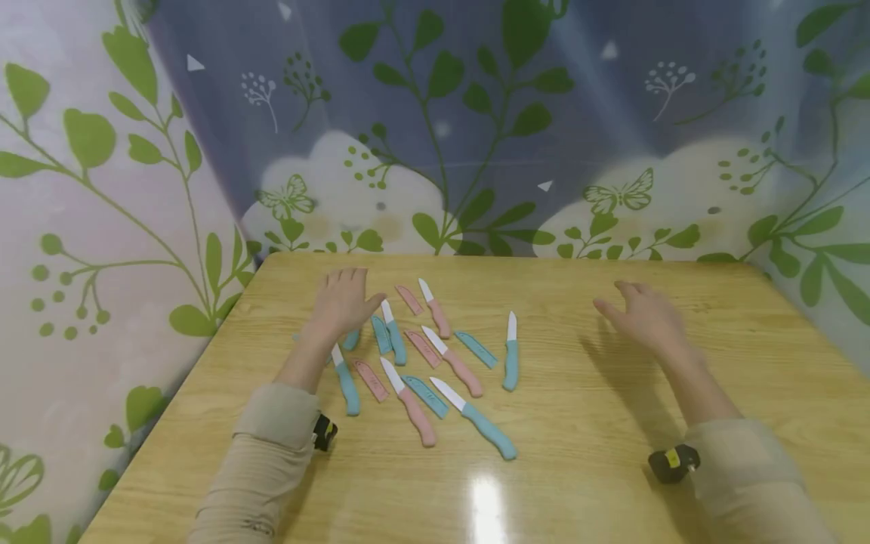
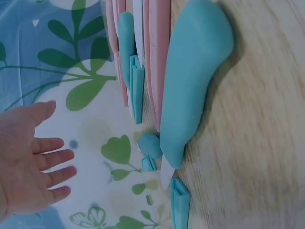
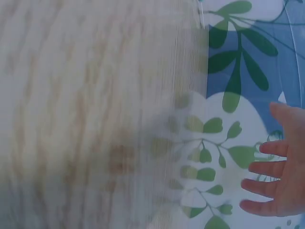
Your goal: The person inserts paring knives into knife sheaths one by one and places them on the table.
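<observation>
My left hand (image 1: 342, 304) hovers above the left part of the knife cluster with its fingers extended and holds nothing. In the left wrist view, the left hand (image 2: 35, 160) shows its palm and spread fingers. Beneath and beside it lie paring knives with white blades: a blue-handled knife (image 1: 347, 387), another blue-handled knife (image 1: 396, 340) and a pink-handled knife (image 1: 416, 415). Blue sheaths (image 1: 427, 395) and pink sheaths (image 1: 371, 380) lie loose among them. My right hand (image 1: 646, 313) is raised over the table's right side, fingers relaxed, holding nothing; in the right wrist view, the right hand (image 3: 283, 164) touches no object.
Farther right in the cluster lie a blue-handled knife (image 1: 511, 363), a larger blue-handled knife (image 1: 485, 431) and a blue sheath (image 1: 476, 349). The wooden table (image 1: 557, 483) meets a leaf-patterned wall covering (image 1: 469, 151) at its back edge. Both wrists carry small black cameras.
</observation>
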Demonstrator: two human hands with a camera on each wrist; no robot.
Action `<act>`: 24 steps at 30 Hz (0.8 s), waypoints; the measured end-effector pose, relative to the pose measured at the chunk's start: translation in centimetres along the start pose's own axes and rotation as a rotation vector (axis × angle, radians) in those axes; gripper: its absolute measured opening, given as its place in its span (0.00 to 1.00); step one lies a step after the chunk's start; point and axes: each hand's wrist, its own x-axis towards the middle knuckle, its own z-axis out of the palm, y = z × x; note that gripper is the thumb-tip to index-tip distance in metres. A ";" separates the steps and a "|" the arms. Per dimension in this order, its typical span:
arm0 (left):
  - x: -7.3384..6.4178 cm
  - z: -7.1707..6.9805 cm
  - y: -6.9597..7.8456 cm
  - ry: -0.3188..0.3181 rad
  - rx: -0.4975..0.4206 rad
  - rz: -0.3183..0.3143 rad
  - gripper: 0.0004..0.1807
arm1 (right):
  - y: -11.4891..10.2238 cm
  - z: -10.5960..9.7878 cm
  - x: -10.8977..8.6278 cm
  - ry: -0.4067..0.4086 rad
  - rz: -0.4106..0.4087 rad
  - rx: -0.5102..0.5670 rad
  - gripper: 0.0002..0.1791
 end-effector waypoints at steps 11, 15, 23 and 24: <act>1.0 0.6 2.3 0.077 -0.021 0.198 0.06 | -3.3 1.4 -0.4 0.096 -0.163 0.093 0.18; 1.4 0.9 3.6 0.061 -0.003 0.267 0.12 | -4.9 2.0 -0.3 0.108 -0.213 0.114 0.11; 2.0 1.9 6.7 -0.003 0.096 0.471 0.07 | -7.5 3.8 0.0 -0.025 -0.268 0.116 0.10; 2.1 2.0 7.1 -0.029 0.098 0.491 0.06 | -7.7 4.0 0.0 -0.041 -0.271 0.111 0.10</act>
